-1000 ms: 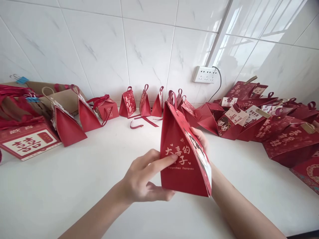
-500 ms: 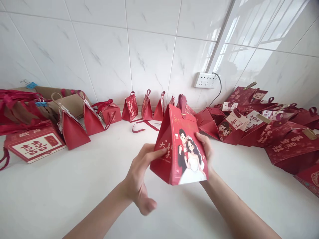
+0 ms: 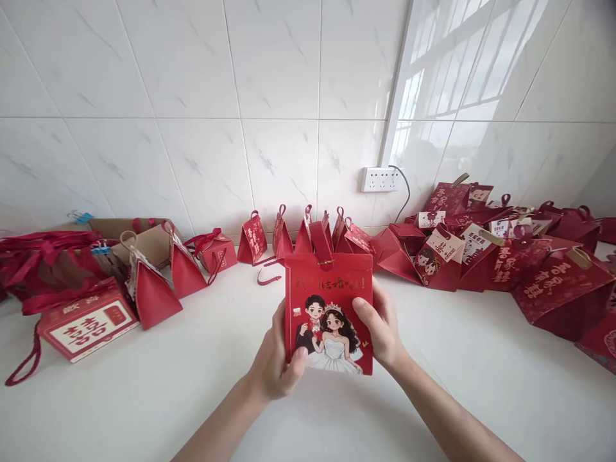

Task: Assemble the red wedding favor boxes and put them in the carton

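Between my two hands is a red wedding gift box (image 3: 332,321), held above the white table with its printed front toward me. A cartoon couple and gold lettering decorate that face, and a dark red ribbon loop rises from its top. My left hand (image 3: 279,359) grips the lower left side, thumb on the front. My right hand (image 3: 381,324) holds the right side, its thumb also on the front. The other fingers of both hands are mostly hidden behind the box. A loose ribbon strip (image 3: 268,280) lies on the table behind it.
Several small triangular boxes (image 3: 253,239) line the tiled wall. On the left stand a box with white panel (image 3: 89,327) and a cardboard carton (image 3: 129,229) with red ribbons. Many red boxes (image 3: 561,285) crowd the right. A white power strip (image 3: 382,179) is on the wall.
The gift box has turned so its front faces me squarely, and has come slightly left and lower. My left thumb has closed onto its front. The view has tilted up.
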Demonstrator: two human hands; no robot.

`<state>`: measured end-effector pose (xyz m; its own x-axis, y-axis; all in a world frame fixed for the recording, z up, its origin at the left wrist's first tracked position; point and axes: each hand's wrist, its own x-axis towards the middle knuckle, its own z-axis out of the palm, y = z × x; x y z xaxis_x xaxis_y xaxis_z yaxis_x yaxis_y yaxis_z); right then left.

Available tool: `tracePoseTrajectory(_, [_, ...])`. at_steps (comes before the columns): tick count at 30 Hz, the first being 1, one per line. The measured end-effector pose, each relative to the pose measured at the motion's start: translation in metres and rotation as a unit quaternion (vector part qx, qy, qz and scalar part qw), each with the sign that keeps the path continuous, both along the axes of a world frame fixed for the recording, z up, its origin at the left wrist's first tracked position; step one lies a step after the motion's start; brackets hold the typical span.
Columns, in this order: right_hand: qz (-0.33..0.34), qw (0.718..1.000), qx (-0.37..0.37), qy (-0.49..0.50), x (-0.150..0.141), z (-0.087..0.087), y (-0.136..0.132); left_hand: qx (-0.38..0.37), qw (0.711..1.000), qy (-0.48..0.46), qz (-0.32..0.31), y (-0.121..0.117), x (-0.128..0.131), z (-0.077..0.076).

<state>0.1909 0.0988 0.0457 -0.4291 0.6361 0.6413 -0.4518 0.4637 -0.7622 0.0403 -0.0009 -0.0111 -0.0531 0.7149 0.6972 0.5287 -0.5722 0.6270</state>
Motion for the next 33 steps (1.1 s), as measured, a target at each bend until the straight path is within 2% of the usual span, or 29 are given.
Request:
tracePoseTrajectory(2, [0.008, 1.0, 0.014, -0.011, 0.001, 0.001, 0.001, -0.005, 0.999, -0.037, -0.029, 0.001, 0.001, -0.001])
tracePoseTrajectory(4, [0.034, 0.999, 0.017, -0.035, 0.001, 0.001, 0.003, -0.001, 0.992, -0.12, -0.042, 0.001, 0.001, 0.003])
tracePoseTrajectory(6, [0.084, 0.993, 0.01, -0.079, 0.0, 0.0, 0.004, 0.018, 0.975, -0.221, -0.018, -0.001, -0.002, 0.016])
tracePoseTrajectory(8, [0.146, 0.98, -0.002, -0.134, -0.002, -0.004, 0.005, 0.011, 0.961, -0.277, 0.019, -0.006, -0.005, 0.034])
tracePoseTrajectory(11, [0.202, 0.961, -0.02, -0.185, -0.003, -0.008, 0.001, -0.064, 0.963, -0.256, 0.062, -0.016, -0.008, 0.064])
tracePoseTrajectory(14, [0.235, 0.952, -0.04, -0.192, -0.003, -0.006, -0.004, -0.093, 0.958, -0.237, 0.129, -0.022, -0.006, 0.081])
tracePoseTrajectory(16, [0.259, 0.946, -0.047, -0.191, -0.001, -0.002, -0.006, -0.098, 0.953, -0.247, 0.147, -0.023, -0.004, 0.085])
tracePoseTrajectory(21, [0.31, 0.924, -0.077, -0.21, 0.003, 0.004, -0.005, -0.192, 0.935, -0.283, 0.099, -0.024, -0.008, 0.086])
tracePoseTrajectory(23, [0.322, 0.919, -0.089, -0.212, 0.004, 0.003, -0.005, -0.197, 0.932, -0.287, 0.099, -0.024, -0.01, 0.086])
tracePoseTrajectory(26, [0.304, 0.924, -0.101, -0.211, 0.004, 0.0, -0.004, -0.178, 0.938, -0.279, 0.1, -0.024, -0.011, 0.087])
tracePoseTrajectory(31, [0.239, 0.946, -0.106, -0.191, 0.002, -0.003, -0.001, -0.225, 0.929, -0.294, 0.009, -0.024, -0.012, 0.086])
tracePoseTrajectory(33, [0.228, 0.95, -0.098, -0.192, 0.002, -0.003, 0.0, -0.232, 0.923, -0.308, 0.004, -0.023, -0.011, 0.085])
